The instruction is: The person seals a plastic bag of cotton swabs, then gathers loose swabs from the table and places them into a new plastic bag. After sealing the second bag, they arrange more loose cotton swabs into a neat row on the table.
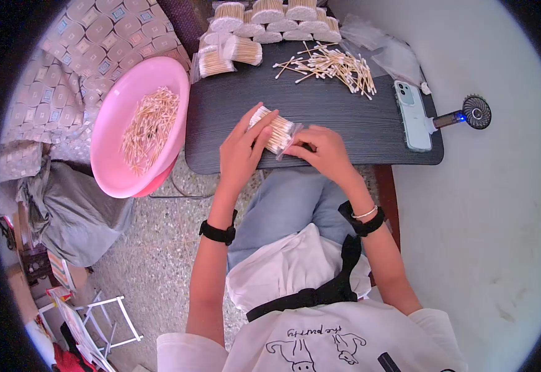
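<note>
Near the front edge of the dark table, a clear bag packed with cotton swabs (277,131) lies tilted between my two hands. My left hand (243,146) has its fingers over the left side and top of the bundle. At the bundle's right end, my right hand (320,149) pinches the edge of the clear plastic. Loose cotton swabs (339,67) are spread in a pile farther back on the table. Filled swab packs (242,51) lie at the back left, in front of a stacked group of similar packs (267,18).
A pink basin (105,146) holding loose swabs stands left of the dark table (357,124). A phone (414,118) lies at the table's right side with a small fan (476,111) beside it. Clear plastic bags (397,59) are at the back right, near the wall.
</note>
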`<act>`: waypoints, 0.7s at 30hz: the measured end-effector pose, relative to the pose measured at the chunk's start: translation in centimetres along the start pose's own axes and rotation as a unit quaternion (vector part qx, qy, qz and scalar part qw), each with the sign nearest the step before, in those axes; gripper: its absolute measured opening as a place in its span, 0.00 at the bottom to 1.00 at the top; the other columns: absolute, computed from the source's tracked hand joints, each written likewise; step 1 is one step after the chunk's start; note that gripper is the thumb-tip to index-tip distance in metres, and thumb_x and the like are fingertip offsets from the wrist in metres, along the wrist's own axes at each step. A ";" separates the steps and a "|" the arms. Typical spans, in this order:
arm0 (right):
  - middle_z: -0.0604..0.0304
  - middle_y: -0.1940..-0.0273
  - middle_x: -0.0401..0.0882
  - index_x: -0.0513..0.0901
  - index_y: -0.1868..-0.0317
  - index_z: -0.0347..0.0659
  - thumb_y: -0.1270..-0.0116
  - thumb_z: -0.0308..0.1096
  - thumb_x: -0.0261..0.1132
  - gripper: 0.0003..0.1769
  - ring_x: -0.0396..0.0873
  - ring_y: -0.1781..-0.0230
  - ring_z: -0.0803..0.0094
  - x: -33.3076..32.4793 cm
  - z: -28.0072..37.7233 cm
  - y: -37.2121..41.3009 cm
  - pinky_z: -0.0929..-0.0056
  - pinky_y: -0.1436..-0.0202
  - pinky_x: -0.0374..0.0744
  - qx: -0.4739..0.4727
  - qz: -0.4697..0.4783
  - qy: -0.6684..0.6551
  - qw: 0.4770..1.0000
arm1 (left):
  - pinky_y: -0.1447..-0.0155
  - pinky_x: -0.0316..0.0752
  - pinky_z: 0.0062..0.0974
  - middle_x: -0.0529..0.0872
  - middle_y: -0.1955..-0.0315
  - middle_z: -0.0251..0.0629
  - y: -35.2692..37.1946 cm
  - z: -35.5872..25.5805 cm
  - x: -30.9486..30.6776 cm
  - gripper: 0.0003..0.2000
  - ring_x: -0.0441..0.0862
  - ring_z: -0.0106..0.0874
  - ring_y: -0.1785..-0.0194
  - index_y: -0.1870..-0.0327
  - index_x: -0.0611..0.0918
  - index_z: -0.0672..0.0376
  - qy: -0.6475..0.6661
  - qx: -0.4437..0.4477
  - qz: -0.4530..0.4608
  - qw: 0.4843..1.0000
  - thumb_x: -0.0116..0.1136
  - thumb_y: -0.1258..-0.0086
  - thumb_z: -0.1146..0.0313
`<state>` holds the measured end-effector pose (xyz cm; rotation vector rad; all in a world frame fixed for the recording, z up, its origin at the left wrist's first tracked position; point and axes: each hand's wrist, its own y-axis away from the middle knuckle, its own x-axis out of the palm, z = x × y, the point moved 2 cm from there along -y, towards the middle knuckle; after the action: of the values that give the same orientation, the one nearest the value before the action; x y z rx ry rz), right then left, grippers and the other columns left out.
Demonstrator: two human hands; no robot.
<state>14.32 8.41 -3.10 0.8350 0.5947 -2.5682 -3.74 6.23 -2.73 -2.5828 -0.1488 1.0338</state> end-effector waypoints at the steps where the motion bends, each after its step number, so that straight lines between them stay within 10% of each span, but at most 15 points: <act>1: 0.59 0.76 0.78 0.83 0.73 0.45 0.45 0.47 0.69 0.14 0.76 0.73 0.62 0.0 0.0 0.0 0.66 0.69 0.72 0.023 0.002 0.003 1.000 | 0.43 0.73 0.29 0.76 0.40 0.36 0.0 0.0 0.0 0.15 0.79 0.37 0.44 0.44 0.81 0.41 -0.001 0.002 -0.001 1.000 0.48 0.27 0.57; 21: 0.62 0.80 0.74 0.84 0.75 0.43 0.49 0.44 0.73 0.13 0.72 0.79 0.69 0.3 -0.2 -0.5 0.72 0.75 0.68 0.006 -0.013 0.009 1.000 | 0.37 0.69 0.30 0.72 0.36 0.35 0.0 0.6 -0.5 0.23 0.74 0.38 0.39 0.39 0.77 0.39 0.058 -0.010 0.061 0.996 0.49 0.38 0.68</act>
<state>13.97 8.92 -3.30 0.8616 0.6006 -2.5923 -4.56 6.25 -2.80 -2.6911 0.0285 0.9242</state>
